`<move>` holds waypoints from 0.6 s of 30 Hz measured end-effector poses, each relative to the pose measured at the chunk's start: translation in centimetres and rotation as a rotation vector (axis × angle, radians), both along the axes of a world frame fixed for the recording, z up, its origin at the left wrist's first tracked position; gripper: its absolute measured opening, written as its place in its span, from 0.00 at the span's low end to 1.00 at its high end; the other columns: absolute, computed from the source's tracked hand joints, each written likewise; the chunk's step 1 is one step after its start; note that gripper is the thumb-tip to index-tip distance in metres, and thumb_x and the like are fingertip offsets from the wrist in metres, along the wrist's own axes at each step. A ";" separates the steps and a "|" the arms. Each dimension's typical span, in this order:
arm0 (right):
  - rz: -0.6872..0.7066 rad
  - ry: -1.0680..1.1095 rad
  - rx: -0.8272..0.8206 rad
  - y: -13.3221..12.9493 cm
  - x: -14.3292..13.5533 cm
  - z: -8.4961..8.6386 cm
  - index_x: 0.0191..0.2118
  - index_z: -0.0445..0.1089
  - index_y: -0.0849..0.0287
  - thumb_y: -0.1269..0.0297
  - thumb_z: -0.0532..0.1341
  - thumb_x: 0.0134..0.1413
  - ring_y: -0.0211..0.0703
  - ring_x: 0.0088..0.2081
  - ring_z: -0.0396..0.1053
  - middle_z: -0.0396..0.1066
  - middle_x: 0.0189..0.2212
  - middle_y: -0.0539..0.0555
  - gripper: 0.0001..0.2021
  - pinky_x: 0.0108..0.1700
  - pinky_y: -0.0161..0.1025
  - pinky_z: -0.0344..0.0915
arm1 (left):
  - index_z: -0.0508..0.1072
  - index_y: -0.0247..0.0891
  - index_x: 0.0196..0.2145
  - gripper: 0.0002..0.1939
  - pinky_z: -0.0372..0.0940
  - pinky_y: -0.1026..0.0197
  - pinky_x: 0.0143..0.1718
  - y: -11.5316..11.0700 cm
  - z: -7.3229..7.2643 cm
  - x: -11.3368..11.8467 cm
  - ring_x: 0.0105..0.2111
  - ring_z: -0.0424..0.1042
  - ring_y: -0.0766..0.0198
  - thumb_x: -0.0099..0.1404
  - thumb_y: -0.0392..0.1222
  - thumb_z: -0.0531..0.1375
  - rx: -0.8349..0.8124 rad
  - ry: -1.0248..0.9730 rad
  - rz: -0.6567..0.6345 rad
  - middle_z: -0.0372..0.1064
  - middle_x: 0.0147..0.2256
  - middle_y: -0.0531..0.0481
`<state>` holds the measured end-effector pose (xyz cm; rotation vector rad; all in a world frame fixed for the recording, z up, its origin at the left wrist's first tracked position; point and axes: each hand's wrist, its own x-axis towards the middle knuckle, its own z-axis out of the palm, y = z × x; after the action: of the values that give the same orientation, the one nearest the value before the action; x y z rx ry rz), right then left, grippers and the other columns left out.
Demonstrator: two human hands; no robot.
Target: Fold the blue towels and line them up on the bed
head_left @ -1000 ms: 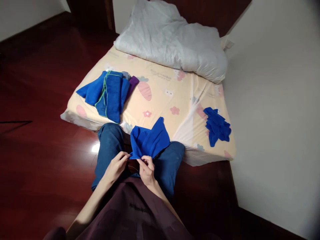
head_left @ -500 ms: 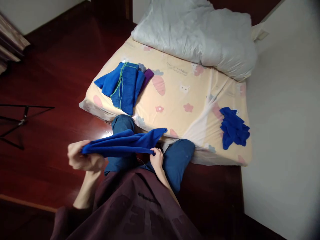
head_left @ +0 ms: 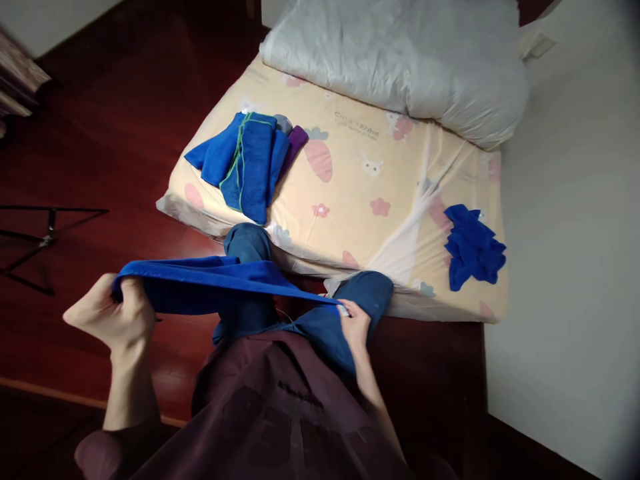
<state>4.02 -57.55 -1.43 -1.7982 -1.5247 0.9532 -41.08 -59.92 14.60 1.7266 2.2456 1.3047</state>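
A blue towel is stretched between my hands, above my lap and legs. At its left end, my left hand is closed on the cloth, with part of the grip hidden under a fold. My right hand pinches the other end by a corner, where a small white tag shows. Ahead on the bed lies a group of folded blue towels, the top one with green edging, beside a purple folded cloth and a bit of grey cloth. A crumpled blue cloth rests near the bed's right edge.
The bed has a cream patterned sheet and stands right in front of my knees. A large grey-white quilt lies across its far end. Black stand legs are on the floor at left; a white wall borders the right.
My hands have moved apart, left hand leftward and right hand rightward, pulling the blue towel longer and tauter between them. The view has shifted slightly.
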 end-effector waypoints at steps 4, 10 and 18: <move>-0.318 -0.194 0.188 2.5 6.2 5.2 0.42 0.83 0.51 0.51 0.61 0.56 0.58 0.43 0.81 0.83 0.42 0.56 0.16 0.51 0.51 0.75 | 0.81 0.48 0.47 0.13 0.69 0.57 0.37 -0.2 -0.2 -0.6 0.35 0.75 0.56 0.66 0.38 0.63 0.083 0.134 0.076 0.75 0.37 0.48; -0.486 -0.490 0.533 4.4 12.1 11.3 0.42 0.84 0.55 0.58 0.56 0.59 0.58 0.44 0.81 0.83 0.40 0.60 0.18 0.50 0.48 0.75 | 0.81 0.44 0.47 0.16 0.69 0.58 0.45 0.5 -1.5 0.7 0.40 0.75 0.57 0.71 0.30 0.57 0.091 0.308 -0.126 0.78 0.41 0.47; -0.665 -0.639 0.678 7.2 18.7 14.1 0.41 0.84 0.60 0.63 0.60 0.52 0.58 0.36 0.80 0.81 0.35 0.65 0.16 0.40 0.49 0.76 | 0.83 0.41 0.39 0.04 0.62 0.60 0.35 9.2 1.2 1.0 0.33 0.69 0.60 0.69 0.38 0.66 0.287 0.513 -0.114 0.79 0.32 0.49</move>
<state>22.68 -50.36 12.71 -1.9237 -1.1943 -0.4538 -40.07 -50.70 15.81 2.4992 2.2173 1.3320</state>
